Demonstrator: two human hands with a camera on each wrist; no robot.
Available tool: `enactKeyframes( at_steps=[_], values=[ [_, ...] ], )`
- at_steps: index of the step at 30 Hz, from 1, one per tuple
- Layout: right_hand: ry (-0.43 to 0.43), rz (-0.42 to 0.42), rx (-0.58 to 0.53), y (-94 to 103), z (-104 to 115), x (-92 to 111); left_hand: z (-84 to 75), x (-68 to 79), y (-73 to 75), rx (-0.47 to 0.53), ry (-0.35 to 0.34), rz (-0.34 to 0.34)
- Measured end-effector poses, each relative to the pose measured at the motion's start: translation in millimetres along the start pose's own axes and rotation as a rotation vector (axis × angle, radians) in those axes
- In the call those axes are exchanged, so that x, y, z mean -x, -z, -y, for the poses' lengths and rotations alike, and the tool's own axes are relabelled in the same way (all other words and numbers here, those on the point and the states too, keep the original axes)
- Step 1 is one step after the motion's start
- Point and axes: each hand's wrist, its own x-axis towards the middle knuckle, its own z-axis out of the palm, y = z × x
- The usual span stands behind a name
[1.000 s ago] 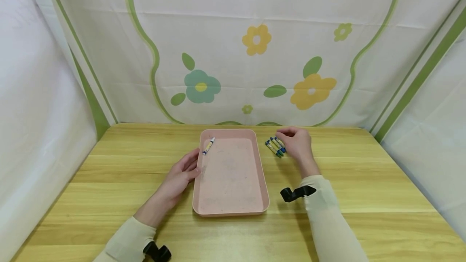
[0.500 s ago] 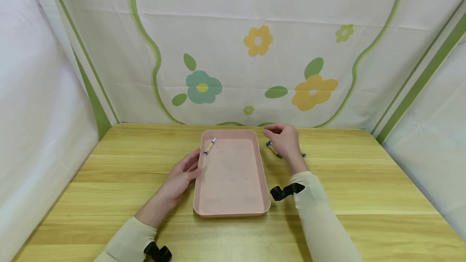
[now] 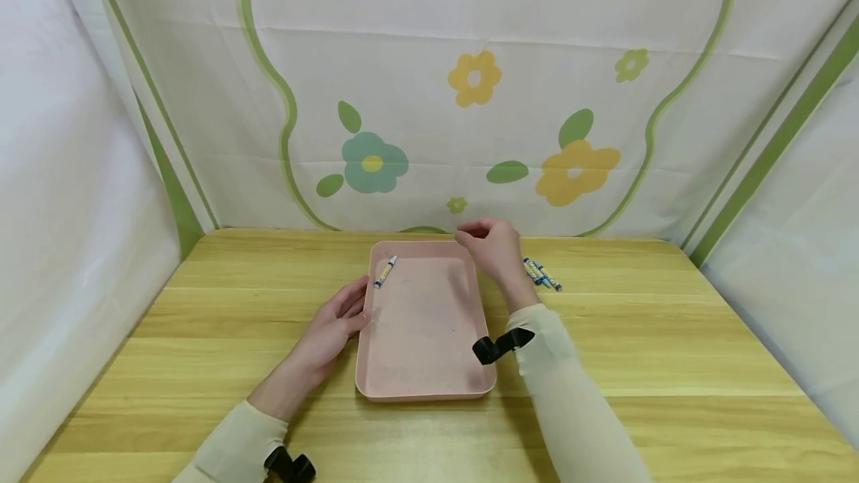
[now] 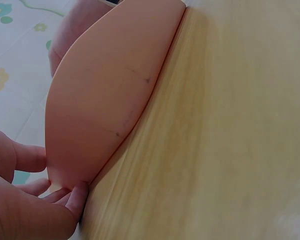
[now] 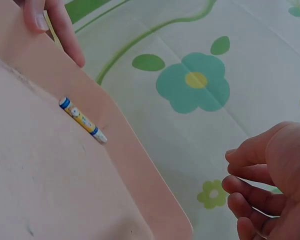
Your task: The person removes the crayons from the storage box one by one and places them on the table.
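Note:
A shallow pink tray (image 3: pixel 426 396) lies on the table. My left hand (image 3: pixel 332 323) holds its left side, thumb and fingers at the wall and rim. A yellow-wrapped crayon (image 3: pixel 385 272) with blue bands and a pale tip lies inside, along the left wall near the far corner. Above the tray's far right corner hovers my right hand (image 3: pixel 493 248), fingers loosely bent, thumb near the index finger. In the right wrist view nothing shows between those fingers (image 5: pixel 252 192). Several crayons (image 3: pixel 542 274) lie together on the table right of the tray, partly hidden by my right wrist.
The wooden table (image 3: pixel 671 349) ends at a hanging white curtain (image 3: pixel 416 36) with printed flowers, and curtains also hang at both sides. Black wrist cameras sit on both sleeves; the right one (image 3: pixel 499 346) overhangs the tray's right rim.
My right hand has moved left from over the crayons on the table to the tray's far right corner, uncovering crayons on the right. My left hand and the tray have stayed in place.

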Motion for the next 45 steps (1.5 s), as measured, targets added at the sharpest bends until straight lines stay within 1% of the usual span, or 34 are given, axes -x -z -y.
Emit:
enactKeyframes(
  at_steps=[9,14,22,24,29,30,33,37,40,45],
  values=[
    [0.009,0.059,-0.02,-26.1,12,-6,2.3,-0.3,2.7,0.001,-0.001,-0.003],
    [0.021,0.073,0.009,-38.9,20,-5,3.2,-1.2,3.2,0.001,-0.005,0.002],
    [0.095,0.09,0.031,-60.0,27,-3,3.4,-0.8,4.0,-0.001,-0.005,0.005],
    [0.087,0.099,0.04,-63.5,29,-1,3.1,-0.8,4.0,-0.004,-0.005,0.004],
    [0.011,0.097,0.125,-70.7,34,4,2.5,-1.2,4.1,-0.008,-0.005,0.004],
    [0.005,0.099,0.128,-72.5,34,4,2.5,-1.3,4.2,-0.008,-0.004,0.004],
    [0.007,0.114,0.086,-77.8,33,5,2.5,-1.9,4.1,-0.01,-0.003,0.003],
    [0.033,0.14,-0.004,-85.7,30,5,2.5,-2.7,4.2,-0.011,0.0,0.004],
    [0.038,0.142,-0.021,-90.9,28,5,2.3,-3.1,4.4,-0.012,0.001,0.003],
    [0.02,0.16,-0.047,-97.8,24,6,2.9,-3.8,5.1,-0.016,-0.001,0.004]
  ],
)
